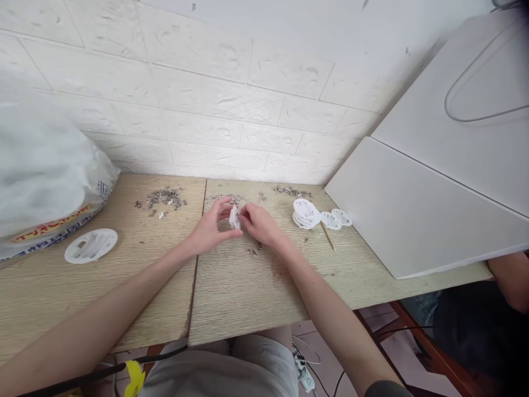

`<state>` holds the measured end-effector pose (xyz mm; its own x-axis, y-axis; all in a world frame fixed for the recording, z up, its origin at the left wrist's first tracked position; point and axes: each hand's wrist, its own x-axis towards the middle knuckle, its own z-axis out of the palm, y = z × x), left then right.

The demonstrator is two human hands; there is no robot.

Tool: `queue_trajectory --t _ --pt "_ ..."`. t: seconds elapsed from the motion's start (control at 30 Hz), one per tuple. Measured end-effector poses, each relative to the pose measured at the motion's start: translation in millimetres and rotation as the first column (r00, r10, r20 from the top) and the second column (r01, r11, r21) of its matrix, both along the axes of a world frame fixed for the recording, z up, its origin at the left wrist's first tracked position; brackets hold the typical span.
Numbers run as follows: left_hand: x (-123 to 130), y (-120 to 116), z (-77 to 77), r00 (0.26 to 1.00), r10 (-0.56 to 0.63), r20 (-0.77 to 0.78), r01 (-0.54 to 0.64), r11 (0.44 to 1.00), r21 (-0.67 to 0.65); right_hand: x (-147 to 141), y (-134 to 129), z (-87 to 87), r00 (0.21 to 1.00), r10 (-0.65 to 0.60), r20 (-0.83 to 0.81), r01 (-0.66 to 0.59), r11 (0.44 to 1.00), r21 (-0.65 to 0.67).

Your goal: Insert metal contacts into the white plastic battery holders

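Note:
My left hand (pixel 210 227) holds a small white plastic disc (pixel 234 219) on edge between thumb and fingers, just above the table. The fingertips of my right hand (pixel 262 225) are pinched together at the disc's right side; whatever they grip is too small or hidden to name. Behind the hands lies a scatter of small metal pieces (pixel 226 198). A few loose metal clips (pixel 253 252) rest on the wood below my right hand. To the right is a stack of white slotted discs (pixel 306 214), with smaller white discs (pixel 336 219) beside it.
A thin wooden stick (pixel 328 237) lies by the stack. Further metal piles (pixel 165 197) sit at left and back right (pixel 293 192). At far left are a white slotted disc (pixel 91 246) and a big plastic bag (pixel 49 171). A white panel (pixel 430 215) stands right; another person's arm (pixel 510 281) shows beyond.

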<state>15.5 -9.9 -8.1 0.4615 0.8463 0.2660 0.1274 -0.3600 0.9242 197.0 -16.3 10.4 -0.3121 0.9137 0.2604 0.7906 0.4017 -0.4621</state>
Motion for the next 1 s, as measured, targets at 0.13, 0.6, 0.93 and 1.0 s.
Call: queue_trajectory --t 0.13,0.6,0.93,1.0 --pt "-0.5 3.3 2.5 0.992 -0.065 0.112 0.084 0.98 -0.179 2.1 1.7 3.1 0.996 0.027 -0.087 -0.032 0.998 -0.059" --pt "-9.9 0.3 27.7 0.985 -0.114 0.126 0.141 0.962 -0.234 7.0 5.7 8.8 0.951 0.103 -0.29 -0.167 0.965 -0.203" --pt "-24.7 16.1 18.7 0.993 -0.093 0.076 0.107 0.973 -0.206 4.9 2.4 11.0 0.938 0.096 -0.333 -0.156 0.975 -0.159" --pt "-26.1 19.0 15.4 0.995 -0.068 0.076 0.082 0.976 -0.204 7.3 1.5 13.7 0.941 0.091 -0.326 -0.146 0.978 -0.147"
